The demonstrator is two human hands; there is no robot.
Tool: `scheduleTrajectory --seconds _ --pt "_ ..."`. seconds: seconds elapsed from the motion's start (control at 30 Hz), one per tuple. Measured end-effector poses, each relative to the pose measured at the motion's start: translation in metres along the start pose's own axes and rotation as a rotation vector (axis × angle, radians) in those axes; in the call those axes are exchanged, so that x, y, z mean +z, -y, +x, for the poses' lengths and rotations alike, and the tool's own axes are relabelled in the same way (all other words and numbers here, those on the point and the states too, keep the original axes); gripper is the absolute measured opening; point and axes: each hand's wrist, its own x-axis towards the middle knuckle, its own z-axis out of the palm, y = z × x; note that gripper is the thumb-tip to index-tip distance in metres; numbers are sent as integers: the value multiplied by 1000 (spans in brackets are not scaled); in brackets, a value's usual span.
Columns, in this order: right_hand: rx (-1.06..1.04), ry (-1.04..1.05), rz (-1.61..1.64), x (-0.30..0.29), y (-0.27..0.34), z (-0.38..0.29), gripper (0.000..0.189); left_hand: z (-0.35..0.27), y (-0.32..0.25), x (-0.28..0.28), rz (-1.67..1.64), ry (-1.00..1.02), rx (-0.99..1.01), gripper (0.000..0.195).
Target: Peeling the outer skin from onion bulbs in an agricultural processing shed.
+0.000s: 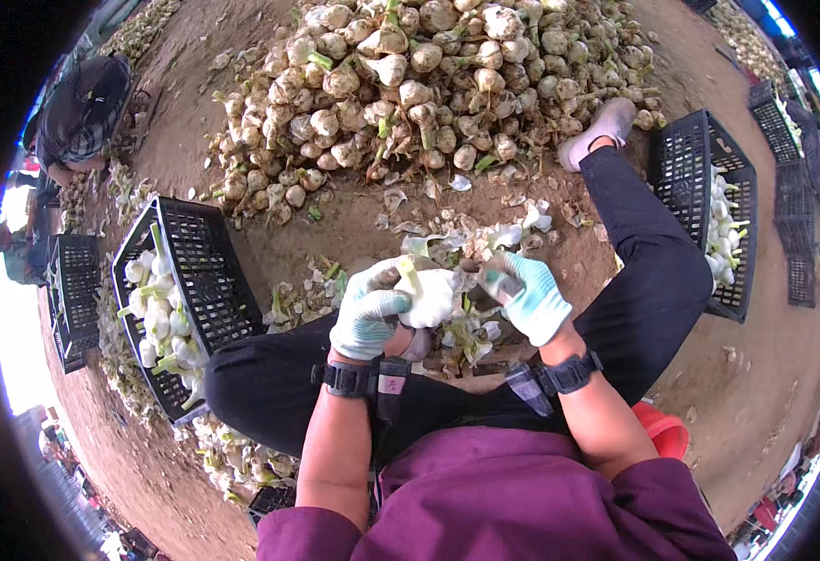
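My left hand, in a striped knit glove with soiled fingers, grips a white garlic bulb. The bulb's short green stem stub points up beside my thumb. My right hand, in a matching glove, is just right of the bulb with its fingers curled. Brownish dry skins lie at its fingertips in the view, and whether it holds any of them I cannot tell. Below both hands, peeled garlic skins litter the ground between my legs.
A heap of soil-stained garlic rises ahead. Black plastic crates with clean white bulbs stand at my left and right. A red bucket is by my right hip. Another person bends over at far left.
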Motion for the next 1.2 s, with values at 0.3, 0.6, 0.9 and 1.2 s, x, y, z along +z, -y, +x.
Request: scheduleTrajectory --seconds 0.3,0.6,0.9,1.2 --pt "-17 -43 120 16 15 -8 19 8 6 6 -15 -20 26 70" --pt "-357 -205 -219 41 -31 -5 17 14 38 7 -448 -303 -196 38" --pt "-136 -26 -42 23 -18 1 39 9 22 -14 -478 -151 59 28" --pt "197 -80 116 58 -18 19 15 6 40 -27 -814 -330 38 26"
